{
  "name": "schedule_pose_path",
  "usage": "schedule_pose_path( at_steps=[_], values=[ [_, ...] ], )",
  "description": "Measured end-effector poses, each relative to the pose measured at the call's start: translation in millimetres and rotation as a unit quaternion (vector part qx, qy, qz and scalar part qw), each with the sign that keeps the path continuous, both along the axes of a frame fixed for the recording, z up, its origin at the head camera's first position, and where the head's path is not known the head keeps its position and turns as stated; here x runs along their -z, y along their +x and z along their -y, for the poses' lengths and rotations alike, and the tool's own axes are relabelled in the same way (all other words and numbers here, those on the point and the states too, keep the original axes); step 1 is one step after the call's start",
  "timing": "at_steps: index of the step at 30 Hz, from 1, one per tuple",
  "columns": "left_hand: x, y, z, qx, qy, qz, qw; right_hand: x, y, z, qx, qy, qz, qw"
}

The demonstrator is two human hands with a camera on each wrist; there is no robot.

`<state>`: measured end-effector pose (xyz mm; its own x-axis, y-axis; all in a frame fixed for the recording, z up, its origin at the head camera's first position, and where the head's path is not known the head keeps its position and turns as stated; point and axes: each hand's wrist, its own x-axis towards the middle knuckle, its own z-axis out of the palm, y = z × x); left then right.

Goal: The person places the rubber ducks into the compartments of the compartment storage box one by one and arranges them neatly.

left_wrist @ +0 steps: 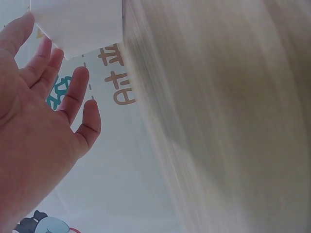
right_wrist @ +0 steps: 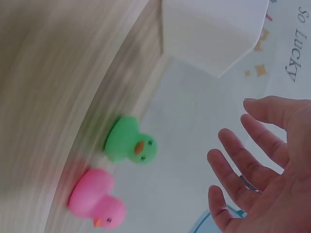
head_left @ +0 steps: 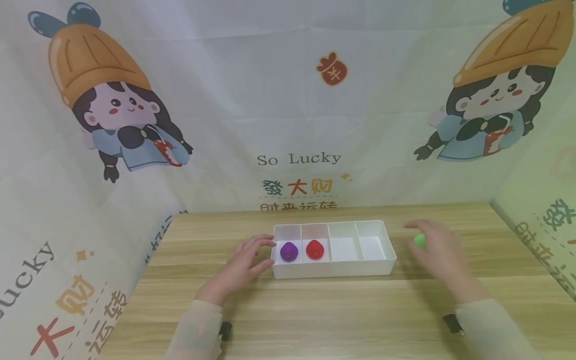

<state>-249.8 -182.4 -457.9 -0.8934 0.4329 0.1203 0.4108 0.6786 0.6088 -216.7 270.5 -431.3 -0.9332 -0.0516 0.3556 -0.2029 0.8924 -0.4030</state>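
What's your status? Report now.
Left grip at left end of tray. Right grip empty, near green duck. Pink duck beside it; no obstruction seen.

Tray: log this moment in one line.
left hand: at tray | right hand: empty, near green duck | purple toy, red toy: in tray, separate compartments | pink duck: outside tray

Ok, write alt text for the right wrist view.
An open, empty right hand at the right, apart from a green toy duck and a pink toy duck on a wood-grain table. The end of a white tray shows at the top; printed cloth hangs behind.
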Motion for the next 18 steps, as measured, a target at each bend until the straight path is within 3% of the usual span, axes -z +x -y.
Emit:
schedule_pose_path(
  at_steps=[6,18],
  values=[
    [-0.6,-0.1,-0.1,-0.001,-0.001,0.002,1.0,-1.8,3.5,-13.5,0.01,0.023,0.004,0.9997],
    [-1.3,1.0,-0.1,-0.005,0.002,0.013,0.9999,-1.6,7.2,-40.0,0.024,0.033,0.058,0.9975]
  ],
)
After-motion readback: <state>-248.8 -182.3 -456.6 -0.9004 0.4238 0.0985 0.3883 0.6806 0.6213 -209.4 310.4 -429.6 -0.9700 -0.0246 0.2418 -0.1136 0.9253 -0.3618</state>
